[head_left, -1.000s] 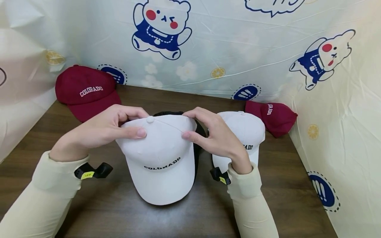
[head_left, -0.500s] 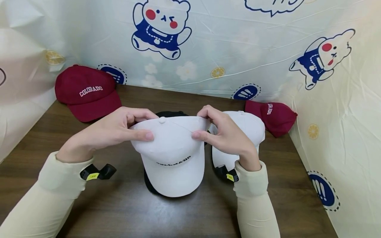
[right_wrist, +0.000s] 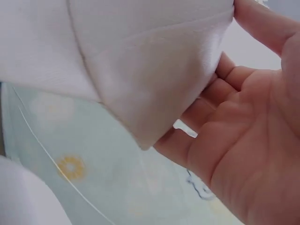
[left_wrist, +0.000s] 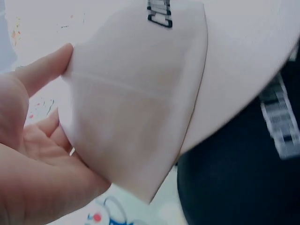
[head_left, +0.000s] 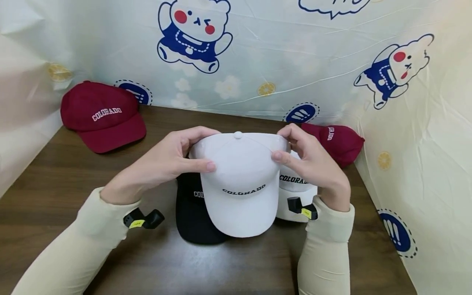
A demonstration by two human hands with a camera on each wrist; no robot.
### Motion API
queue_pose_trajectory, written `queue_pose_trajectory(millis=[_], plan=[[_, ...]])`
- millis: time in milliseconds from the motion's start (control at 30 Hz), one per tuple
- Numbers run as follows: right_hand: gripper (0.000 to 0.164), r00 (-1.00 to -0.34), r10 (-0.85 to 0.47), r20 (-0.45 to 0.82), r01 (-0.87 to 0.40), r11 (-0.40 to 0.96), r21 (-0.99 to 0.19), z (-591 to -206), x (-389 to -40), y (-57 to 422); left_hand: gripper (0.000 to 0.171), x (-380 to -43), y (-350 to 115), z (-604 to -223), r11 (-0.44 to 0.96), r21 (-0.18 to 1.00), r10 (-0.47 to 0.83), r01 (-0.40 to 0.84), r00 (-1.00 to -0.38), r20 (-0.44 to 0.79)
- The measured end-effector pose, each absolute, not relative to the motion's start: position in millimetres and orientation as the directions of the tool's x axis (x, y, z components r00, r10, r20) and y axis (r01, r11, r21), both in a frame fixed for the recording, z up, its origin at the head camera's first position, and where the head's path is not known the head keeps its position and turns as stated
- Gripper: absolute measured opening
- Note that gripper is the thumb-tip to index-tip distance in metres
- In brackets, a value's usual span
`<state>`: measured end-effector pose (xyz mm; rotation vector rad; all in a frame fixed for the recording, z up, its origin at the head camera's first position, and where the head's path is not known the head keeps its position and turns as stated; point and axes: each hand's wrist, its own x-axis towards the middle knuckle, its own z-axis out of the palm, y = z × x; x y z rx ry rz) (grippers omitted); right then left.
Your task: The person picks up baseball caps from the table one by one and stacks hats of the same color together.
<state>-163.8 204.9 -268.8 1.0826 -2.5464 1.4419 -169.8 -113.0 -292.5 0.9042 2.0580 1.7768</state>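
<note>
Both hands hold a white cap (head_left: pixel 243 164) by its crown, lettered COLORADO, its brim toward the person. My left hand (head_left: pixel 162 164) grips the crown's left side, thumb on the front; in the left wrist view this hand (left_wrist: pixel 51 154) curls round the cap's edge. On the opposite side my right hand (head_left: pixel 317 164) pinches the crown, seen also in the right wrist view as a hand (right_wrist: pixel 243 112) with curled fingers. Partly behind the held cap lies a black cap (head_left: pixel 195 217) on the table. A second white cap (head_left: pixel 295 196) sits to the right, half hidden by cap and right hand.
A dark red cap (head_left: pixel 103 114) lies at the back left of the wooden table (head_left: pixel 155 119). Another dark red cap (head_left: pixel 339 143) rests on its side near the right wall. A printed sheet (head_left: pixel 258 49) encloses the back and sides.
Both hands have carried the white cap to the right, from over the black cap toward the second white cap. More of the black cap shows now. The view has shifted slightly.
</note>
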Motion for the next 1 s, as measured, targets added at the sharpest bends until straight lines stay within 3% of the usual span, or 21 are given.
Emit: queue_pose_trajectory(millis=[300,667,1000], plan=[[0.027,-0.847,-0.461,0.264,-0.473,0.427,-0.771,-273.4,-160.9,259.8,0.046,-186.8,-57.0,-292.1,-0.020,0.968,0.647,0.252,-0.734,0.204],[0.022,-0.948,-0.300,0.109,-0.290,0.663,-0.690,-279.2,-152.8,303.9,0.050,-213.0,6.7,-298.6,0.030,0.997,0.669,0.078,-0.742,0.038],[0.032,-0.987,-0.153,0.054,-0.148,0.717,-0.682,-289.1,-159.9,317.7,0.048,-230.2,39.6,-308.3,0.079,0.997,0.674,0.022,-0.737,-0.037]])
